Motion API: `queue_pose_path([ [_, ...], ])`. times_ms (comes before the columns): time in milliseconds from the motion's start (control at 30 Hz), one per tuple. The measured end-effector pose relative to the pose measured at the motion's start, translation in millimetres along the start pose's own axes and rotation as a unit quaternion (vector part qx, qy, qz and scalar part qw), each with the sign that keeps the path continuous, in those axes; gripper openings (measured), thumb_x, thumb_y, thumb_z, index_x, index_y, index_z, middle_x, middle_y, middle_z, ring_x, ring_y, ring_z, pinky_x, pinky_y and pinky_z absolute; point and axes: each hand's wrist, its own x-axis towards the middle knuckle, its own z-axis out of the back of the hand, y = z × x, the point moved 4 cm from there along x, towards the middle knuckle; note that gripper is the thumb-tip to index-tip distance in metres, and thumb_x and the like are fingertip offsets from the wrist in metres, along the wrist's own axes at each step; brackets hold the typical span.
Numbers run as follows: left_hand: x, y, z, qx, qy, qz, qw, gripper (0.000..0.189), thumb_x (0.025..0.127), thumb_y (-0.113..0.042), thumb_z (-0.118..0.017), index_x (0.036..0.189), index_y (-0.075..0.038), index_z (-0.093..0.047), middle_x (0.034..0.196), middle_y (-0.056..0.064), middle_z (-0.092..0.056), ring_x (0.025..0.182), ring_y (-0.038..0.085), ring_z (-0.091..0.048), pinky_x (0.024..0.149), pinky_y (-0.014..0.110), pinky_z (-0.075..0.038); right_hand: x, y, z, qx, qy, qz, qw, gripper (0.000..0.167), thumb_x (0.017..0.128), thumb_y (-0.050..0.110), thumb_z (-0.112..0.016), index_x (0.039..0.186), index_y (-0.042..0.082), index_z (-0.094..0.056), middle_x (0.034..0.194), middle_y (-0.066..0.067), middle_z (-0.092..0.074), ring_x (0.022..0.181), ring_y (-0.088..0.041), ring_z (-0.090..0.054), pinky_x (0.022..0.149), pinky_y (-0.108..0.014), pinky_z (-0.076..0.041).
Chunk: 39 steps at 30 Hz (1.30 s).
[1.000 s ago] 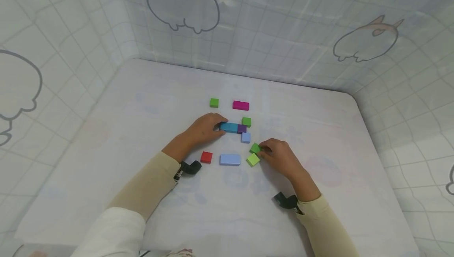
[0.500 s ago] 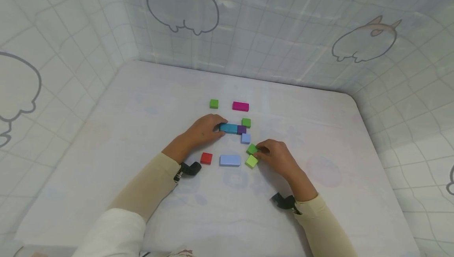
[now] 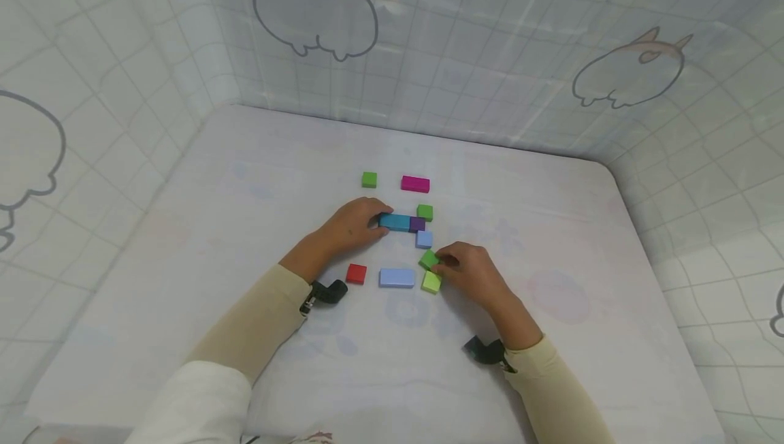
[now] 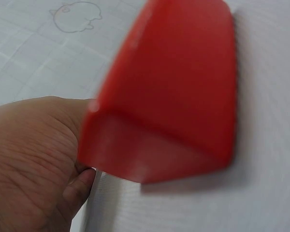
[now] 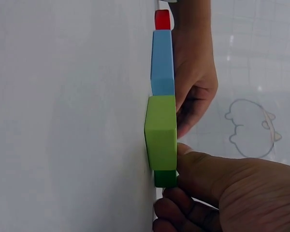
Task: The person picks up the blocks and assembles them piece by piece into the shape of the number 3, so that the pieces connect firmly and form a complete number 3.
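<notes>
My left hand (image 3: 350, 227) holds the left end of a teal-blue block (image 3: 397, 223) between thumb and fingers. A purple block (image 3: 417, 225) adjoins its right end, with a green cube (image 3: 425, 212) behind and a light-blue cube (image 3: 424, 239) in front. With thumb and fingertips, my right hand (image 3: 473, 272) pinches another green cube (image 3: 429, 259), which sits turned at an angle on the table. A lime-green cube (image 3: 431, 282) lies just in front of it. In the left wrist view a red block (image 4: 179, 82) hides the left fingertips.
A long light-blue block (image 3: 397, 278) and the red block (image 3: 356, 274) lie nearer the body. Farther back are a third green cube (image 3: 369, 180) and a magenta block (image 3: 415, 184). Tiled-pattern curtains (image 3: 465, 56) bound the white table (image 3: 245, 158).
My right hand has slid left with the green cube, toward the light-blue cube. The lime-green cube has shifted left along with it. My left hand keeps its place on the teal-blue block.
</notes>
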Motion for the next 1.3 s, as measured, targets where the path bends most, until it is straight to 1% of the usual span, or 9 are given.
queue_pose_path([
  [200,-0.2,-0.1,0.1,-0.002,-0.002,-0.003,1.0000,0.049,0.092,-0.030,-0.072,0.138,-0.020,-0.059,0.136,-0.001,-0.059,0.131,0.020,-0.050,0.110,0.042,-0.045,1.6,1.6,-2.3,-0.003,0.002,-0.006,1.0000,0.030,0.086,0.022,-0.080,0.111,0.007,-0.074,0.103,-0.002,-0.072,0.093,-0.015,-0.065,0.085,-0.034,-0.057],
  [467,0.9,-0.8,-1.0,-0.007,-0.002,-0.004,1.0000,0.049,0.092,-0.030,-0.072,0.138,-0.020,-0.059,0.136,0.000,-0.059,0.130,0.021,-0.050,0.109,0.042,-0.045,3.6,2.2,-3.1,-0.003,0.006,-0.002,1.0000,0.031,0.086,0.022,-0.079,0.112,0.006,-0.073,0.105,-0.003,-0.072,0.095,-0.016,-0.065,0.086,-0.035,-0.057],
  [933,4.7,0.3,-1.5,-0.002,0.006,0.009,0.9999,0.050,0.092,-0.032,-0.072,0.139,-0.021,-0.058,0.137,-0.001,-0.058,0.133,0.021,-0.048,0.110,0.042,-0.044,7.2,5.5,-2.5,-0.004,0.009,0.003,0.9999,0.032,0.086,0.023,-0.079,0.113,0.006,-0.073,0.105,-0.003,-0.072,0.094,-0.016,-0.064,0.087,-0.036,-0.057],
  [1100,5.6,-0.1,-1.3,0.001,0.005,0.007,1.0000,0.050,0.092,-0.032,-0.072,0.139,-0.020,-0.058,0.137,-0.001,-0.058,0.132,0.022,-0.048,0.110,0.043,-0.044,8.0,5.0,-1.8,-0.003,0.006,0.005,1.0000,0.032,0.087,0.023,-0.079,0.113,0.007,-0.073,0.107,-0.004,-0.071,0.095,-0.016,-0.065,0.088,-0.036,-0.057],
  [1300,6.6,-0.9,0.9,0.000,0.012,0.007,0.9999,0.052,0.093,-0.033,-0.071,0.141,-0.020,-0.057,0.140,0.000,-0.056,0.135,0.022,-0.046,0.111,0.042,-0.043,9.3,4.5,0.2,-0.001,-0.003,0.009,1.0000,0.031,0.087,0.023,-0.079,0.113,0.006,-0.073,0.106,-0.004,-0.072,0.095,-0.017,-0.065,0.087,-0.036,-0.058],
])
